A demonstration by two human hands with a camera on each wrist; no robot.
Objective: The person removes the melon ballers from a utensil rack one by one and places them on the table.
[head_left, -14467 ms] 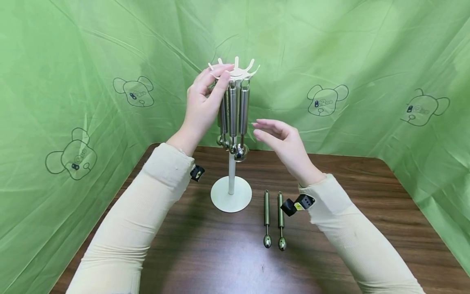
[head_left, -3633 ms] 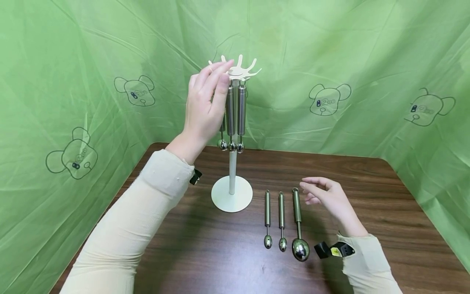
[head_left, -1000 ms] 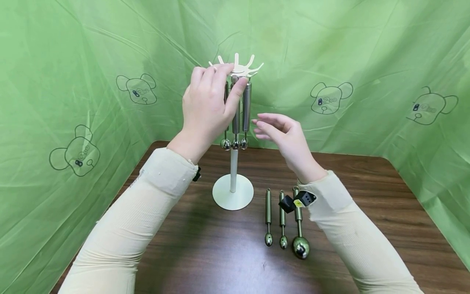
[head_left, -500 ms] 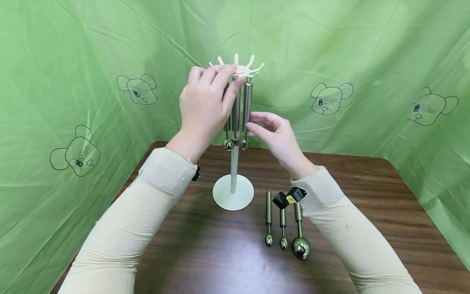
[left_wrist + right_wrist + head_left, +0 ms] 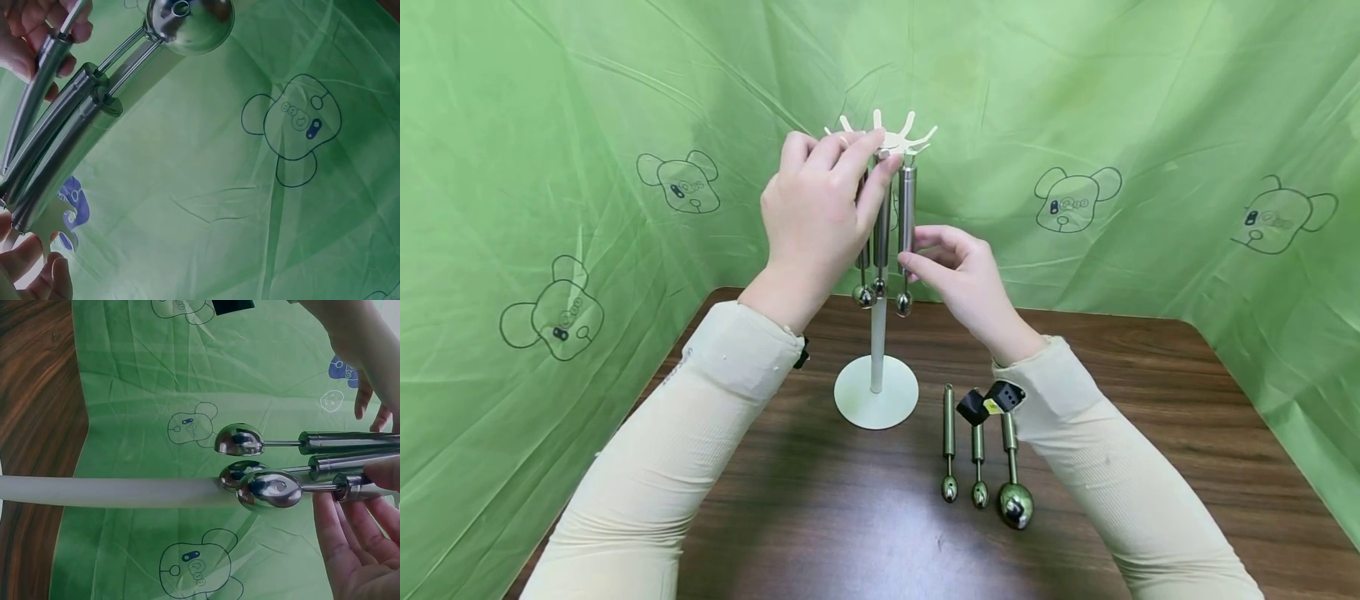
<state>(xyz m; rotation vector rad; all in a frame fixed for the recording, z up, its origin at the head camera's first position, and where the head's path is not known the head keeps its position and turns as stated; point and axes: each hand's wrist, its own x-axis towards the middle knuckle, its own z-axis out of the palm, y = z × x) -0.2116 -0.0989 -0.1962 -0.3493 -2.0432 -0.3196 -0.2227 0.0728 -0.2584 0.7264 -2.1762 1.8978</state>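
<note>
My left hand (image 5: 823, 208) grips the top of a white stand (image 5: 876, 408), its thumb and fingers about the hooked rim. In the left wrist view its fingertips curl near the hooks. Several steel melon ballers hang there by their handle rings. My right hand (image 5: 970, 271) pinches the handle of the rightmost one, a melon baller (image 5: 907, 196) that hangs almost upright. Seen from the right wrist, its small pierced scoop points away from the fingers. Beside it hang a middle melon baller (image 5: 882, 233) and a left one (image 5: 863, 296), partly covered by my left hand.
On the wooden table (image 5: 790, 500), right of the stand's round base, lie two small melon ballers (image 5: 949, 429) and one larger scoop (image 5: 1017, 504) in a row. My right wrist camera hides part of them. Green cloth (image 5: 985, 100) walls surround the table.
The larger scoop has gone from the stand to the table row. My right hand has since returned to the stand, moved left and taken hold of a hanging melon baller's handle, which tilts slightly.
</note>
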